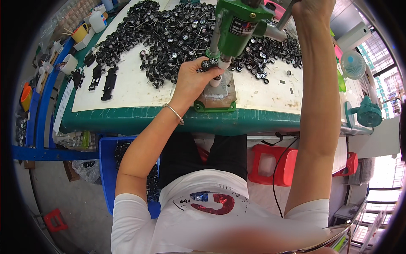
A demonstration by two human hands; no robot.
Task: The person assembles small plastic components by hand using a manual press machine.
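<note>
A green hand press (237,27) stands on its base plate (203,106) near the table's front edge. My left hand (190,80) is closed in a pinch on small black toy wheels (213,62) with silver hubs. It keeps them just under the ram, beside its white tip (224,63) and above a short white post (215,82). How the wheels sit on the post is partly hidden by my fingers. Raised at the upper right, my right hand (312,12) grips the press's metal lever (289,17); the frame's top edge cuts it off.
A large heap of wheels on axles (169,38) covers the far tabletop. Black toy chassis (110,83) lie at the left. Below are a blue bin (108,169) and a red stool (285,165). Small fans (368,114) stand at the right.
</note>
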